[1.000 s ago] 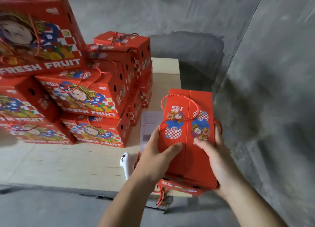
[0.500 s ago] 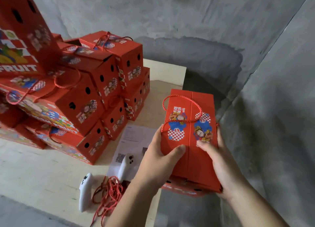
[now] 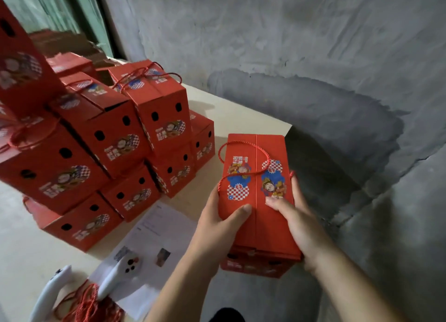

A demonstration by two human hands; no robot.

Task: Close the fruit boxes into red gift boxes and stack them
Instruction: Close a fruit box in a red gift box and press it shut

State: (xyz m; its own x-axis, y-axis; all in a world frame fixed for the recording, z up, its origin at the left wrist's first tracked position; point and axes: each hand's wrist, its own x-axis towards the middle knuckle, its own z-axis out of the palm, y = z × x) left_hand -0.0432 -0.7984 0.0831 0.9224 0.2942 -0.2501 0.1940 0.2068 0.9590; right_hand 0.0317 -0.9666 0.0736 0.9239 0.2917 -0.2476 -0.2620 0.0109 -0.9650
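I hold a closed red gift box (image 3: 259, 176) in the air beside the table's right edge, its top flaps meeting along a centre seam and a red cord handle lying across them. My left hand (image 3: 218, 222) grips its left side with the thumb on top. My right hand (image 3: 293, 215) grips its right side, thumb pressing the lid near the seam. A stack of closed red gift boxes (image 3: 101, 138) stands on the pale table (image 3: 231, 114) to the left, several layers high.
Printed paper sheets (image 3: 154, 227) lie on the table near me, with two white controllers (image 3: 120, 271) and a bundle of red cords (image 3: 89, 307) on them. A grey concrete wall (image 3: 289, 44) rises behind and to the right. Brown cartons (image 3: 67, 41) sit at the far left.
The view has swung right and down, so the stack now sits further left and the controllers and cords show. Both hands keep the same grip on the box.
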